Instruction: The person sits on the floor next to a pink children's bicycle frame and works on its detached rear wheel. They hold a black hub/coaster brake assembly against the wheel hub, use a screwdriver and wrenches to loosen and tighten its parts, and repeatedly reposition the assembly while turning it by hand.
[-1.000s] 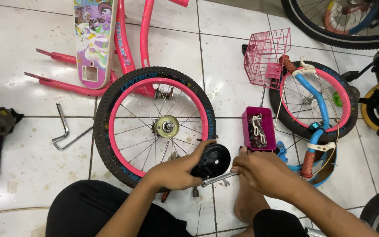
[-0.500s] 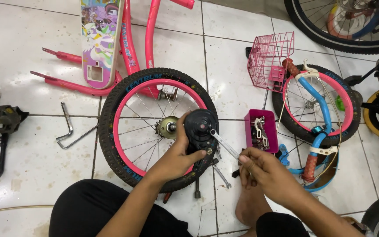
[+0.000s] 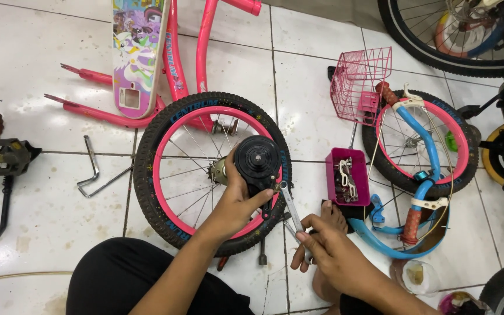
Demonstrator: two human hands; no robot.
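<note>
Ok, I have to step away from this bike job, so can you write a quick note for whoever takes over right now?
Left hand: holds the small black wheel over the hub of the pink-rimmed wheel lying flat on the tiled floor.
Right hand: grips a silver wrench, its head at the small black wheel's bracket.
Nearby: pink parts box, bent hex keys, pink frame.
Done: pink-rimmed wheel is off the frame.
Left: whether the bracket fastener is tight or loose cannot be told.

bare tiles left, pink wheel [image 3: 164, 175] centre, parts tray [image 3: 347, 182] right
</note>
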